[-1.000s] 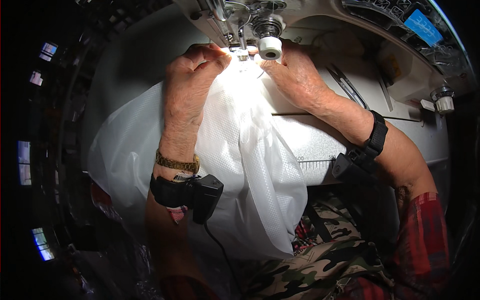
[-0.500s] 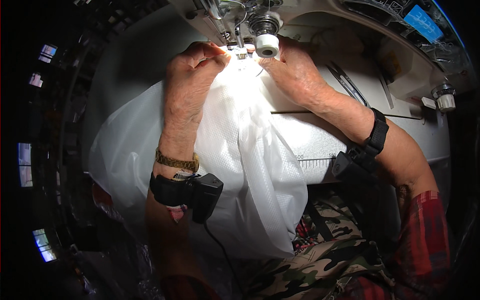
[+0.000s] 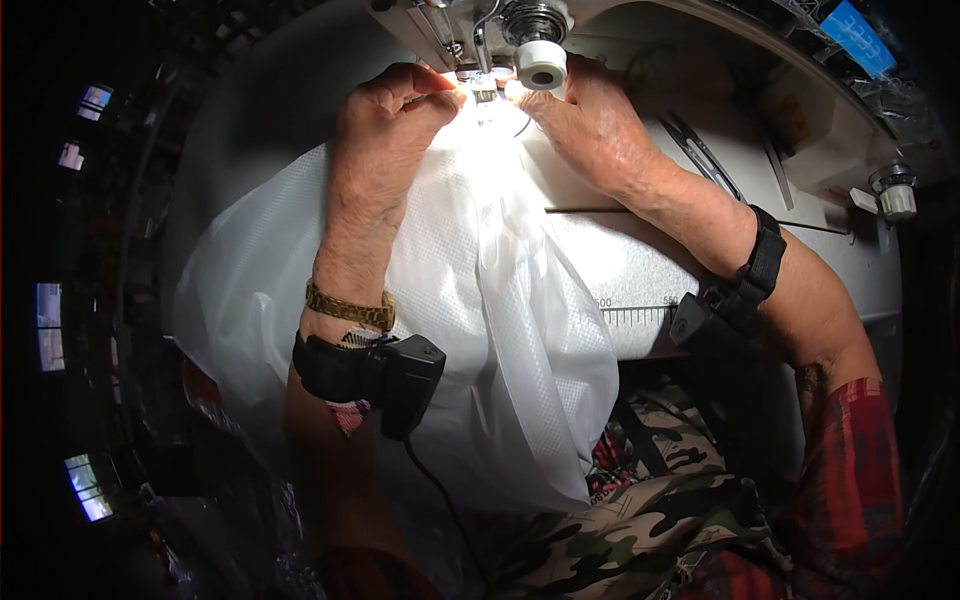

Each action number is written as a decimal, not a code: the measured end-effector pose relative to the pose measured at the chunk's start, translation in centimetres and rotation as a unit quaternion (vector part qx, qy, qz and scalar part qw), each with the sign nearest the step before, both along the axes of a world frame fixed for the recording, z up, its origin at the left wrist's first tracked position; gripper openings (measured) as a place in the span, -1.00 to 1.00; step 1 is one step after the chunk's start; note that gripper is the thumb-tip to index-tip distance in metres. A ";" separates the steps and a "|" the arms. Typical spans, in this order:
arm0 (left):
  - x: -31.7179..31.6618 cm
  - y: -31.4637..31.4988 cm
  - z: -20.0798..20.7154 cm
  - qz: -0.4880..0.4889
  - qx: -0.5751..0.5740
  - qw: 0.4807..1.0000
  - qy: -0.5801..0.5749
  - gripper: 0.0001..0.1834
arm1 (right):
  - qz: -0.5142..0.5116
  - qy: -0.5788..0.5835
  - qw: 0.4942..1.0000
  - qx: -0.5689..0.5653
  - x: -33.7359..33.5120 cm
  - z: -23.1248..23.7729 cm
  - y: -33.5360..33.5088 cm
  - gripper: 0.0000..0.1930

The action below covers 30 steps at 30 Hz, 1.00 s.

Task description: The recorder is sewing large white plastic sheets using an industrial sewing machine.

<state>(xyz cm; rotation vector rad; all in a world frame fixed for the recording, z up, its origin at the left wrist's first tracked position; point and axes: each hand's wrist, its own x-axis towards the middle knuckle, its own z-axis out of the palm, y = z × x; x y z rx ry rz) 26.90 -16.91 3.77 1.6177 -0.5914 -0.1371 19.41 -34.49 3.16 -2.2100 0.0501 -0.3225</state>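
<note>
Under a sewing machine's presser foot [image 3: 484, 92] lies the upper end of a large white textured fabric [image 3: 440, 290], glaring in the machine's lamp. My left hand [image 3: 390, 125] pinches the fabric's edge just left of the foot, thumb against fingers. On the other side of the foot, my right hand [image 3: 595, 125] reaches in with its thumb at the bright fabric; its fingertips are partly hidden behind the white knob [image 3: 541, 65]. From the foot the fabric hangs in folds over the table's front edge and onto my lap.
Tweezers [image 3: 702, 155] lie on the machine bed right of my right hand. A printed ruler scale [image 3: 640, 318] runs along the table's front. The machine's panel has a lit blue display [image 3: 857, 38], with a knob [image 3: 895, 190] below. A cable [image 3: 440, 485] hangs from my left wrist device.
The whole view has shifted slightly, so the machine head sits a little higher. Both hands keep their places beside the presser foot, and the fabric looks nearly the same.
</note>
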 end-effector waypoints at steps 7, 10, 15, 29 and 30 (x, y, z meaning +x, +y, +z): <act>0.0 -0.1 0.0 0.007 0.000 1.000 0.009 -0.95 | -0.009 0.029 1.000 -0.009 -0.1 0.3 0.2 -0.65; 0.1 -0.2 0.0 0.000 0.002 1.000 0.009 -0.96 | -0.005 0.014 1.000 -0.003 -0.1 0.4 0.1 -0.66; 0.3 -0.3 -0.2 0.010 -0.022 1.000 0.011 -0.96 | -0.024 0.008 1.000 0.011 -0.1 0.4 0.1 -0.69; -0.1 0.3 0.3 -0.036 -0.007 0.999 0.025 -0.95 | -0.035 0.006 0.999 0.039 0.3 0.0 0.1 -0.70; -0.1 0.3 0.3 -0.032 -0.005 0.999 0.030 -0.94 | -0.030 0.002 0.998 0.048 0.3 -0.1 0.1 -0.71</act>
